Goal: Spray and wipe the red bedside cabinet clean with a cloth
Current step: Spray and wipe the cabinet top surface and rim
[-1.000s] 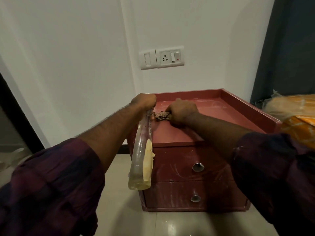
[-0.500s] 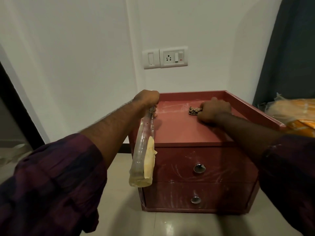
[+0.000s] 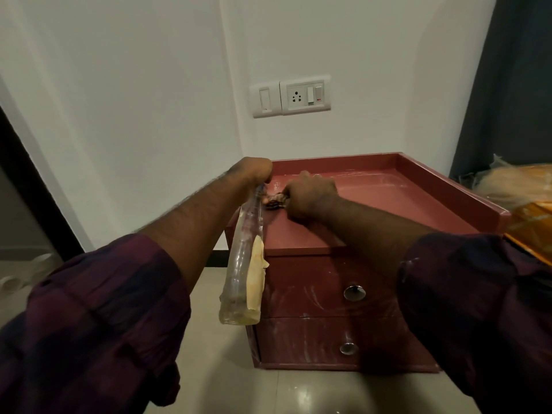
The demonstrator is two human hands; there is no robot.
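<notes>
Bottle was clear with a torn pale label down 1 side. It looked close to empty, just a yellowish tint at the base; couldn't read a liquid level. It hung base-down off the front-left corner of the cabinet. Left hand was clenched round the bottle's neck, with the sprayer head hidden under the fingers.

Cabinet top was a shallow tray with a raised rim at back and right and wet streaks across it. Top drawer and bottom drawer were both closed, with white smears on the fronts.

Cloth sat bunched in the tray near its left edge, just beside the bottle neck. Right hand gripped it, fingers curled over it and holding it against the surface. A patterned end stuck out on the hand's left. The 2 hands were near each other; couldn't tell if they touched.

Socket plate was on the wall behind. Orange wrapped bundle sat right of the cabinet.
</notes>
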